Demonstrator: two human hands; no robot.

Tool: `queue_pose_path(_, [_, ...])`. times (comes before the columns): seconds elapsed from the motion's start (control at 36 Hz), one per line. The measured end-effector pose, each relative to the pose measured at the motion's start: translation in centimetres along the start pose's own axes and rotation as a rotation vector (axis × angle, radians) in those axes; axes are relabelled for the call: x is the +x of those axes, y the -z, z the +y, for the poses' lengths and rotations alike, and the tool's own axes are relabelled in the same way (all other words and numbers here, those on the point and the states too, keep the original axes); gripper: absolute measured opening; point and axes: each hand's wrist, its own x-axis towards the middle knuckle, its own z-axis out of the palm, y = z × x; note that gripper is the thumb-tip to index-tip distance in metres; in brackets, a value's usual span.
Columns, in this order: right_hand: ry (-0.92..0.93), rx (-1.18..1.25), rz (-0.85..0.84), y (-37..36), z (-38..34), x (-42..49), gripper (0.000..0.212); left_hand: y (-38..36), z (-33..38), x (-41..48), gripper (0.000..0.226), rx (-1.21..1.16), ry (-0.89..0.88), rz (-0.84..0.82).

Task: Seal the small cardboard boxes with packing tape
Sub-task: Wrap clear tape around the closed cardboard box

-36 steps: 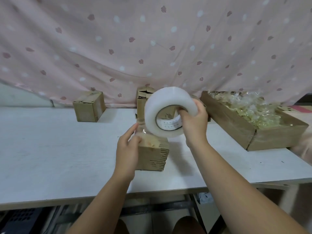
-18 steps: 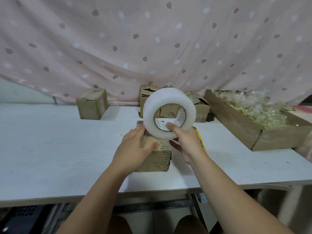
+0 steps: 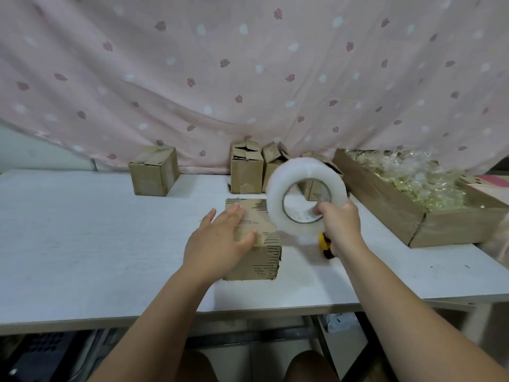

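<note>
Nearby, left hand (image 3: 217,241) lies flat on box (image 3: 259,260), right hand (image 3: 340,224) grips tape roll (image 3: 305,198) hiding rear boxes (image 3: 246,172).

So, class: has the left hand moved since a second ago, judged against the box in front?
Yes. The left hand has moved from the near left side of the box up onto its top, palm flat.

A white table (image 3: 82,244) with a worn, scuffed top is seen spanning the view. Behind it a pink curtain (image 3: 248,78), printed with white dots and dark leaves, is draped in sagging folds. A pale wall (image 3: 33,158) is exposed at left.
</note>
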Motion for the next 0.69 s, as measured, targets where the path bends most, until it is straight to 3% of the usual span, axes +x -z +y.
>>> queue_pose_path(0.11, [-0.050,0.019,0.020,1.4,2.2,-0.2,0.020,-0.2,-0.1,0.1,0.059,0.013,0.012,-0.009])
queue_pose_path(0.33, [0.097,-0.164,0.052,2.9,3.6,-0.9,0.013,-0.5,-0.6,0.6,0.050,-0.015,-0.016,-0.056])
queue_pose_path(0.44, [0.142,-0.233,0.038,2.5,4.0,-1.7,0.014,-0.1,-0.9,0.8,0.064,0.165,-0.194,-0.043])
queue_pose_path(0.61, [0.111,-0.227,0.058,2.3,4.7,-2.1,0.015,0.8,2.6,0.6,0.046,0.267,-0.179,-0.023])
queue_pose_path(0.69, [0.109,-0.221,0.062,2.2,4.8,-2.3,0.015,-0.1,4.3,0.9,0.072,0.235,-0.075,-0.075])
